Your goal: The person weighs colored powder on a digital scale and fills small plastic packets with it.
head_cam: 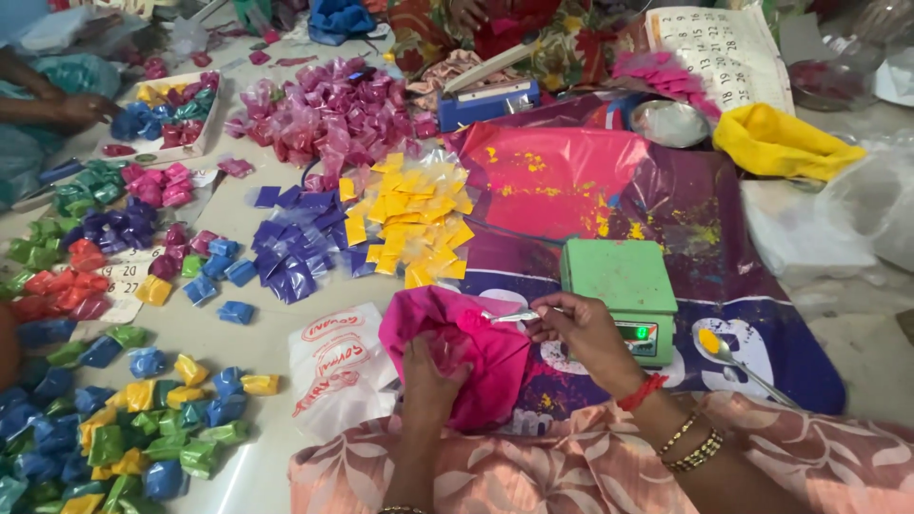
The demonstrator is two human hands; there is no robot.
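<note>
Far left edge of the tabletop, a co-worker's hand rests by a shallow tray of small packets. Loose packets in green, blue, yellow, red and pink crowd that side, far too many to count. Moving in, three sorted heaps: one pink toward the far edge, one purple, one yellow.

Now the near edge, centre. The left hand is closed around the gathered mouth of one pink bag, which sits slumped at the near edge, mouth facing up and right. The right hand pinches the handle of one small metal spoon; its long axis runs nearly level, left to right, bowl end pointing left over the bag's mouth.

Just behind that hand, one green weighing scale, display lit. Right again, a second spoon lies on the purple sheet, yellow powder in its bowl, handle angled toward the near right corner. One yellow bag sits farther back.
</note>
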